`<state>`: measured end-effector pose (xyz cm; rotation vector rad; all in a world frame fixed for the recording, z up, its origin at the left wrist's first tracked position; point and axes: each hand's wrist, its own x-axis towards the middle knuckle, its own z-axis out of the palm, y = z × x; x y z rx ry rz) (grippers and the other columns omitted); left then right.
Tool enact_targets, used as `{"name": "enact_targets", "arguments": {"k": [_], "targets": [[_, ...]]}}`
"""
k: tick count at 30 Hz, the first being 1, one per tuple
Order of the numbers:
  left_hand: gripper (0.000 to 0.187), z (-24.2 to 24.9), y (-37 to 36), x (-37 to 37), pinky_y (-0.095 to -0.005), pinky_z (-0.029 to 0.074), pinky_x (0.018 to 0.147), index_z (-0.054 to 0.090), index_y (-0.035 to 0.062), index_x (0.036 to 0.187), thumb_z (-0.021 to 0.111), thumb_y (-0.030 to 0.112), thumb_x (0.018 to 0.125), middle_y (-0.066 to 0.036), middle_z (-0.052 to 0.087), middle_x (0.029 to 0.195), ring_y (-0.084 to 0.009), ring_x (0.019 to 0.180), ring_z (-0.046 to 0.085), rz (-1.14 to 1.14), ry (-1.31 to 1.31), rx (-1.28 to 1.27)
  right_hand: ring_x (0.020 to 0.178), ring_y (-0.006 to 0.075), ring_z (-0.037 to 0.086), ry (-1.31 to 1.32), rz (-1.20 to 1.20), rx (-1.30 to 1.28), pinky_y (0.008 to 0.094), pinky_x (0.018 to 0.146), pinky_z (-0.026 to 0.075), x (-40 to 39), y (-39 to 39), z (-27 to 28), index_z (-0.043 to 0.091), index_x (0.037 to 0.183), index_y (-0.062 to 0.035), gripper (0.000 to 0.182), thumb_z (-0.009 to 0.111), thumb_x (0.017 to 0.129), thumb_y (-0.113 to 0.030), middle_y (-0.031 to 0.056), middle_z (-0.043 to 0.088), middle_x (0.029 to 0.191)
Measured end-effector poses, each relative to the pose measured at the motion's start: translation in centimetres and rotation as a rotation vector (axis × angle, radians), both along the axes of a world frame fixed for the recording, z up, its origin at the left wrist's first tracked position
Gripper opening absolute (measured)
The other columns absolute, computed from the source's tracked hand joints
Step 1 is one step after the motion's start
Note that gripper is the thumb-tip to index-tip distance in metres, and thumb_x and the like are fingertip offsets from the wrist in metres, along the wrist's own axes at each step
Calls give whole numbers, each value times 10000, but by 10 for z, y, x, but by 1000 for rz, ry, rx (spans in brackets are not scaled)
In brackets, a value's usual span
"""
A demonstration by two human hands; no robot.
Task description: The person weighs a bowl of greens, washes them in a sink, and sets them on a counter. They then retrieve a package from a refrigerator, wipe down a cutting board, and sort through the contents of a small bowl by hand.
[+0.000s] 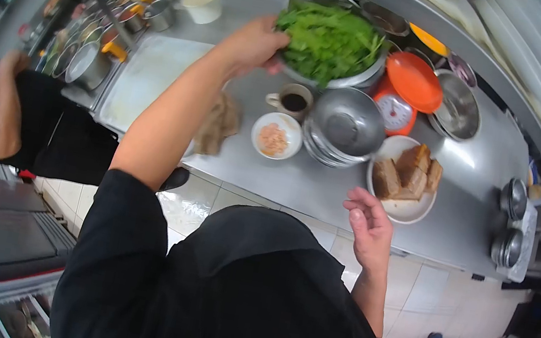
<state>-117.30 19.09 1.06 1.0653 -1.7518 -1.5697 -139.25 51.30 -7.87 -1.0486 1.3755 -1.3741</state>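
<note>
A large metal bowl full of green leaves [331, 42] stands at the back of the steel counter [268, 183]. At its left rim is my left hand [257, 45], fingers bent against the bowl's edge. My right hand [369, 228] hovers in front of the counter's edge, fingers apart and holding nothing. Just beyond it lies a white plate with brown blocks of meat [412, 175]. Between the hands are stacked metal bowls [348, 125], a small white bowl of pinkish bits [276, 135] and a cup of dark liquid [292, 101].
An orange scale [394, 111] stands beside the stacked bowls, with a metal bowl [456, 107] to its right. A white cutting board [153, 78] and a brown cloth [219, 125] are at left. A co-worker's arm [6, 110] shows at far left; other people are at lower right.
</note>
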Motion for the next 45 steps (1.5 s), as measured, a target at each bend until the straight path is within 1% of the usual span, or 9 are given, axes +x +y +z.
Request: {"name": "enact_targets", "arguments": {"k": [5, 9, 14, 16, 21, 26, 33, 39, 45], "targets": [[432, -7, 67, 188, -267, 487, 456, 491, -49, 1268, 457, 39, 846, -94, 642, 878, -147, 523, 553, 228, -116, -20, 1039, 159, 609, 58, 245, 38, 318, 912, 485, 101, -51, 1, 562, 1288, 8, 414, 655, 924, -165, 90, 628, 1181], [375, -23, 123, 324, -292, 490, 459, 500, -78, 1185, 465, 47, 833, -133, 642, 839, -156, 512, 577, 364, -177, 92, 1113, 181, 579, 113, 349, 23, 327, 932, 463, 216, -105, 9, 503, 1354, 3, 486, 649, 932, -190, 102, 591, 1260], [389, -53, 191, 446, -298, 511, 471, 497, -66, 1193, 465, 39, 820, -139, 636, 856, -169, 563, 605, 591, -172, 143, 1130, 214, 570, 343, 587, -197, 343, 915, 494, 352, -169, 3, 447, 1395, 11, 567, 667, 912, -190, 139, 471, 1372], [399, -53, 214, 489, -296, 506, 468, 518, -47, 1199, 478, 48, 814, -128, 625, 891, -158, 585, 592, 678, -145, 171, 1096, 208, 588, 201, 694, -76, 339, 888, 505, 413, -181, 9, 424, 1405, 25, 584, 660, 919, -196, 160, 474, 1373], [422, -77, 264, 569, -278, 505, 479, 506, -26, 1237, 485, 60, 824, -114, 620, 889, -148, 585, 576, 882, -151, 260, 913, 187, 655, 65, 1131, 182, 302, 809, 523, 518, -217, -16, 404, 1407, 44, 515, 556, 970, -181, 157, 615, 1198], [438, -95, 320, 619, -292, 527, 516, 480, -41, 1275, 467, 86, 855, -158, 641, 978, -160, 623, 590, 1172, -103, 305, 751, 137, 643, 97, 1414, 227, 259, 670, 530, 647, -227, -30, 501, 1181, 34, 296, 565, 944, -131, 120, 621, 1045], [518, -125, 422, 661, -274, 530, 533, 435, -8, 1372, 479, 79, 863, -125, 632, 1059, -163, 642, 596, 1710, 407, 295, 684, 131, 615, 335, 1847, 55, 267, 620, 518, 838, -187, -45, 509, 1127, 37, 251, 569, 904, -60, 125, 628, 1015], [530, -163, 485, 727, -296, 582, 585, 383, 11, 1393, 445, 20, 866, -136, 575, 1198, -185, 868, 627, 1811, 674, 320, 667, 93, 566, 459, 2065, 38, 238, 597, 476, 995, -115, -60, 558, 1160, 17, 241, 524, 936, -67, 80, 637, 1001], [539, -177, 493, 826, -299, 581, 591, 324, 20, 1424, 421, 26, 894, -127, 575, 1210, -193, 838, 642, 1962, 720, 220, 1272, 406, 469, 653, 1912, -431, 449, 1052, 388, 1122, -57, -62, 467, 1399, -32, 626, 494, 969, -487, 296, 406, 1418]]}}
